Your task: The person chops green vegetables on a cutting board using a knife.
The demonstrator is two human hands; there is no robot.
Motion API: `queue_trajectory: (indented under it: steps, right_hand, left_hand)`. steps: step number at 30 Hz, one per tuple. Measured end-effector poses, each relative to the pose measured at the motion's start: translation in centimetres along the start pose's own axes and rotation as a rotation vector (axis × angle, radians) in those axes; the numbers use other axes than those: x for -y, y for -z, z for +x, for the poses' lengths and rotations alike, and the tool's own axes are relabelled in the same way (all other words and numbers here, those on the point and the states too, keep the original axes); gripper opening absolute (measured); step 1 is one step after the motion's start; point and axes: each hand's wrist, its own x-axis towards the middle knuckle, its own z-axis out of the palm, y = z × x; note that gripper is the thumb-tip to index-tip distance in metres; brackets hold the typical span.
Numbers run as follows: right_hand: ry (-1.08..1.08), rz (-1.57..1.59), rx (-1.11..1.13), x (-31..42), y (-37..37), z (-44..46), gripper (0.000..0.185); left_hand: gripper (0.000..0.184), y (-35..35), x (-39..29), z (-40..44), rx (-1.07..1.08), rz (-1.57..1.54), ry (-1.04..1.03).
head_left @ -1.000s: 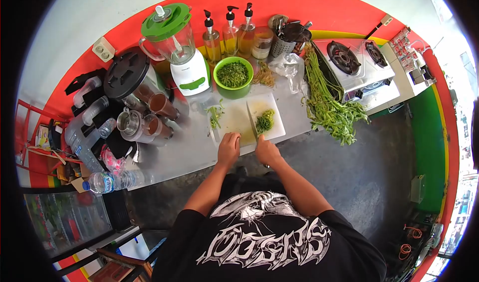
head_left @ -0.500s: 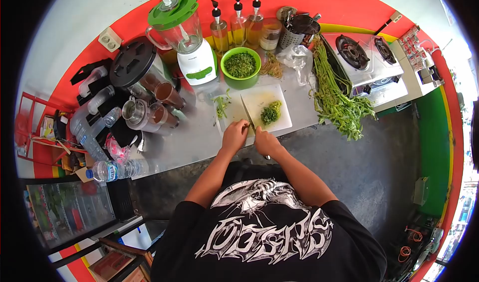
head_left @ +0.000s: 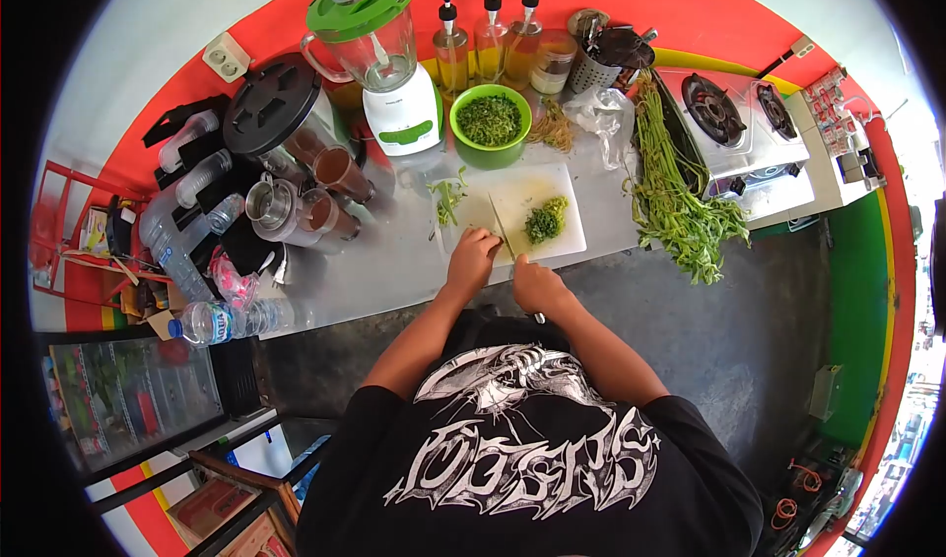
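Observation:
A white cutting board (head_left: pixel 570 246) lies near the front edge of the metal table. My right hand (head_left: pixel 538 289) is closed around a knife (head_left: pixel 503 227), whose blade points away from me over the board. Just left of the blade, my left hand (head_left: pixel 475 254) has its fingers curled in at the board's front; what they hold is too small to make out. Chopped greens (head_left: pixel 545 220) form a small heap right of the blade. A few leafy sprigs (head_left: pixel 448 200) lie on the board's left part.
Behind the board stand a green bowl (head_left: pixel 490 153) of chopped greens, a blender (head_left: pixel 402 114) and pump bottles (head_left: pixel 451 60). Bundled greens (head_left: pixel 670 183) lie right, beside a gas stove (head_left: pixel 739 129). Brown-filled cups (head_left: pixel 343 175) and a water bottle (head_left: pixel 212 323) are left.
The view has shifted a little, so the table's things appear slightly farther right. Both hands stay at the front of the board, with the knife still in my right hand.

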Motion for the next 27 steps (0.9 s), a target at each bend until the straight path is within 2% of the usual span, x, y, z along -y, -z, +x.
queue_trajectory:
  steps: [5,7,12,14,18,27]
  right_hand:
    - [-0.024,-0.022,0.008,0.4,-0.6,0.2,0.032]
    - [-0.014,0.028,-0.037,0.1,-1.6,0.7,0.028]
    - [0.007,0.033,-0.117,-0.3,-2.2,1.6,0.027]
    - [0.009,-0.004,-0.038,0.0,-1.0,1.0,0.028]
    - [-0.002,-0.010,-0.051,0.1,-1.8,1.2,0.029]
    - [-0.020,0.004,-0.001,0.1,-1.5,0.8,0.035]
  left_hand:
    - [0.012,-0.1,-0.7,-0.5,-0.015,0.012,-0.065]
    - [0.014,-0.2,-0.8,-0.5,-0.036,0.027,-0.083]
    - [0.009,-0.6,-1.2,-0.7,-0.086,-0.027,-0.029]
    - [0.009,-0.4,-1.4,-0.2,-0.119,-0.044,-0.013]
    - [0.008,-0.3,-1.5,-0.2,-0.103,0.010,0.014]
    - [0.007,0.2,-1.6,-1.3,-0.107,0.021,-0.105]
